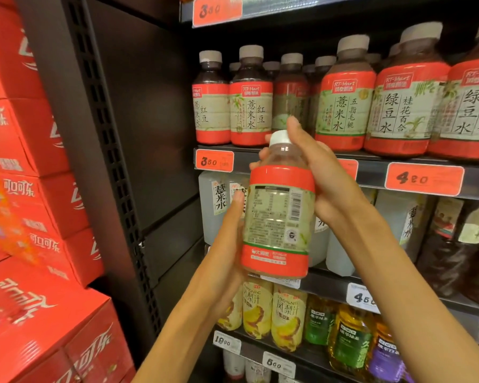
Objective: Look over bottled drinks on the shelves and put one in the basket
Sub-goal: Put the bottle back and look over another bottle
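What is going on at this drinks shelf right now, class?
A person stands at a shop shelf of bottled drinks and holds one bottle up in both hands. The right hand grips it near the neck and white cap, while the left hand supports its lower side. The back label with the barcode faces the camera. No basket is in view. Red boxes are stacked to the left.

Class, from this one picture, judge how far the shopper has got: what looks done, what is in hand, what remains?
Done: one bottle is off the shelves and held up in front of them. In hand: the left hand holds its lower side and the right hand grips its upper part near the cap, the back label with barcode facing the camera, so it looks under inspection. Left: putting it in the basket, which is not in view.
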Demonstrator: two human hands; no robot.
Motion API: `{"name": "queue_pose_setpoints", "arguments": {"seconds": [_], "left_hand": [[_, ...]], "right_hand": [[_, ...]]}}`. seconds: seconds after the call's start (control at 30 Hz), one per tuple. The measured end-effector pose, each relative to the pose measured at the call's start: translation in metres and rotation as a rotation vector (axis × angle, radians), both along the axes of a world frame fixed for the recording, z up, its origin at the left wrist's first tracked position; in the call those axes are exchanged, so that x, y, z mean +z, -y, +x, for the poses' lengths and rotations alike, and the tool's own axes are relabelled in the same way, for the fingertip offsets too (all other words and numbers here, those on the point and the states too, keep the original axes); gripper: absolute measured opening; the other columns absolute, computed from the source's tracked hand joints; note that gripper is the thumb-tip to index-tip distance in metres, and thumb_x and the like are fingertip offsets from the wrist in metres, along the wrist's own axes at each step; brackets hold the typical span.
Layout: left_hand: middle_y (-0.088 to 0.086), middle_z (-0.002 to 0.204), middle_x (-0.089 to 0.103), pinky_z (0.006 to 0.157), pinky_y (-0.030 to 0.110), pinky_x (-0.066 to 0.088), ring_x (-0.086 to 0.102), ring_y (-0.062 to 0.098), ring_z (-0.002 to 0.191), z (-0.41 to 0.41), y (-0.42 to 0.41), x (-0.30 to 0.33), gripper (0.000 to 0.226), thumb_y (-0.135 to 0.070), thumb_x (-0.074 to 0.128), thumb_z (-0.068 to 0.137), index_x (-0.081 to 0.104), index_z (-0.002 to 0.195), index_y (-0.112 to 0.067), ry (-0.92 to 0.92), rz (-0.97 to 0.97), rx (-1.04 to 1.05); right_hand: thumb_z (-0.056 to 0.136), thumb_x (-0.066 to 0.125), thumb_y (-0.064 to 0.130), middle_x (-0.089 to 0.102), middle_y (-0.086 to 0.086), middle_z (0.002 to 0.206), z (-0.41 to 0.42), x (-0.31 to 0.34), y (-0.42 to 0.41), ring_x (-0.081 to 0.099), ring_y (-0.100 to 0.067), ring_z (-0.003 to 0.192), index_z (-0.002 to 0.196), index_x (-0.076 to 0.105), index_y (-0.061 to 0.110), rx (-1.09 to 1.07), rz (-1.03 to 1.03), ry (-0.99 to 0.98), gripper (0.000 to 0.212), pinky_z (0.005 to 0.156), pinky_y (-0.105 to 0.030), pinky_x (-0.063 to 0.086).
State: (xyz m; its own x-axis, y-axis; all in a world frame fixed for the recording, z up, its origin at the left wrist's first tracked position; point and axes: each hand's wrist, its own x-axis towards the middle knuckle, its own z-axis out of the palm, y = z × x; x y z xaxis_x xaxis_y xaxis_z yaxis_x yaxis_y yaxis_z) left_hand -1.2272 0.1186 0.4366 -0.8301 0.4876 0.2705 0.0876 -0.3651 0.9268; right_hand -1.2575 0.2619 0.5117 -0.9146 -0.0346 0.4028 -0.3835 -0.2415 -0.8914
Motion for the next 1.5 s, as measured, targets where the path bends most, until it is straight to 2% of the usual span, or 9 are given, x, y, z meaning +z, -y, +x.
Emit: {"name": "queue_pose_setpoints", "arguments": {"seconds": [0.2,0.43,0.57,0.77,1.0,1.13,1.37,1.43,1.5], "left_hand": [[0.006,0.123,0.067,0.086,0.034,0.057,0.065,0.023,0.112,-0.001,-0.006,-0.009,0.056,-0.057,0.039,0.091,0.055,0.133,-0.024,0.093,0.154,-0.008],[0.022,0.103,0.065,0.079,0.041,0.056,0.066,0.032,0.087,-0.002,-0.007,-0.013,0.079,-0.069,0.032,0.093,0.058,0.126,-0.002,0.426,0.303,-0.446],[0.017,0.114,0.068,0.08,0.04,0.058,0.068,0.03,0.099,-0.006,-0.002,-0.018,0.068,-0.061,0.031,0.096,0.056,0.132,-0.009,0.336,0.201,-0.229],[0.004,0.123,0.068,0.081,0.03,0.057,0.065,0.02,0.113,0.001,0.002,-0.008,0.055,-0.062,0.046,0.086,0.059,0.127,-0.027,0.14,0.06,0.0],[0.016,0.123,0.066,0.083,0.044,0.057,0.067,0.031,0.105,0.007,0.006,-0.013,0.062,-0.061,0.046,0.087,0.06,0.129,-0.018,0.309,0.166,-0.12],[0.028,0.116,0.064,0.076,0.049,0.058,0.068,0.038,0.092,0.012,0.018,-0.009,0.072,-0.059,0.051,0.083,0.058,0.129,-0.004,0.501,0.227,-0.279],[0.022,0.116,0.067,0.086,0.058,0.05,0.068,0.037,0.1,0.017,0.03,0.007,0.06,-0.033,0.081,0.069,0.067,0.118,0.0,0.53,0.309,-0.474],[0.022,0.117,0.066,0.091,0.056,0.048,0.067,0.037,0.103,0.02,0.032,0.005,0.053,-0.036,0.077,0.077,0.068,0.115,0.0,0.555,0.332,-0.46],[0.021,0.117,0.066,0.093,0.056,0.047,0.067,0.035,0.103,0.021,0.033,0.0,0.046,-0.037,0.07,0.079,0.072,0.109,-0.002,0.57,0.32,-0.388]], "right_hand": [[0.092,0.055,0.047,0.075,-0.008,0.083,0.003,-0.001,0.002,0.071,-0.019,0.079,0.085,0.069,0.012,-0.026,0.125,-0.013,0.039,0.079,-0.034,0.058],[0.088,0.055,0.046,0.075,-0.008,0.085,-0.001,-0.007,0.004,0.072,-0.022,0.082,0.084,0.075,0.016,0.3,-0.07,0.057,0.036,0.077,-0.033,0.057],[0.086,0.059,0.044,0.073,-0.003,0.076,-0.004,-0.009,0.005,0.069,-0.019,0.075,0.068,0.077,0.018,0.189,-0.035,0.019,0.037,0.078,-0.033,0.055],[0.093,0.059,0.038,0.074,-0.002,0.071,-0.004,-0.009,0.004,0.07,-0.011,0.062,0.086,0.062,0.012,-0.031,0.044,0.03,0.027,0.059,-0.021,0.056],[0.074,0.066,0.042,0.064,-0.012,0.09,0.001,-0.022,0.007,0.061,-0.022,0.083,0.093,0.059,0.013,0.115,-0.054,0.155,0.035,0.081,-0.034,0.051],[0.089,0.058,0.029,0.057,-0.007,0.081,-0.002,-0.035,0.011,0.055,-0.022,0.083,0.086,0.058,0.017,0.187,-0.177,0.27,0.013,0.085,-0.037,0.048],[0.092,0.045,0.017,0.065,-0.005,0.055,-0.008,-0.05,0.019,0.064,-0.013,0.05,0.054,0.07,0.007,0.28,-0.33,0.47,0.047,0.048,-0.02,0.053],[0.077,0.054,0.018,0.066,-0.009,0.065,-0.009,-0.052,0.023,0.065,-0.016,0.058,0.07,0.071,0.002,0.283,-0.341,0.525,0.024,0.057,-0.023,0.056],[0.07,0.056,0.021,0.061,-0.014,0.084,-0.008,-0.052,0.026,0.061,-0.021,0.075,0.101,0.063,-0.001,0.299,-0.336,0.582,0.038,0.073,-0.032,0.054]]}}
